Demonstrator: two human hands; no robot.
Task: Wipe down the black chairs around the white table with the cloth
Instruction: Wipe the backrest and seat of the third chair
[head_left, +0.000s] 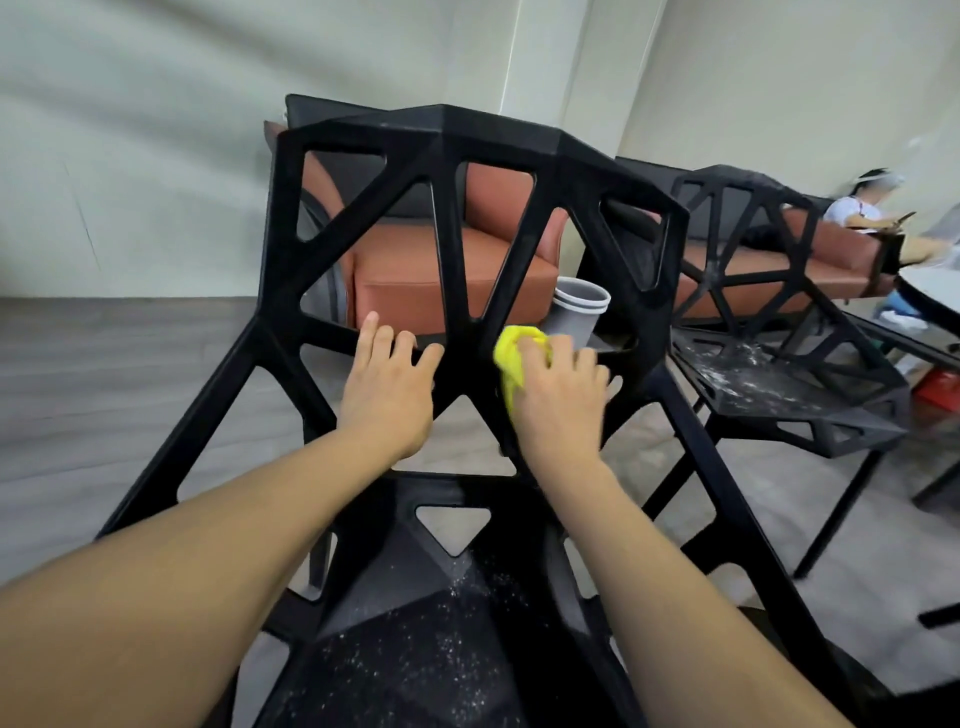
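Black chair (467, 171) — the nearest one, with an open lattice of triangular holes — is filling the middle of the view, its backrest rising on the far side and its seat (415, 639), speckled with pale dust, lying at the near edge. Pressing against the lower bar of that backrest is the right hand (558, 400), its fingers curling round a bunched yellow cloth (514, 358) that is touching the black frame just right of centre. The left hand (387, 389) is resting on the same bar just beside it, to the left, fingers lying fairly straight and spread over the edge, holding nothing.

A second black chair (779, 332) is standing to the right, its seat also showing white dust. The rim of a white table (935, 296) is peeking in at the far right edge. Beyond the backrest an orange-brown sofa (452, 280) is sitting against the pale wall, and a grey bin (576, 317) is standing just right of it. A seated person (857, 213) is showing at the far right — blurred, on another sofa seat.
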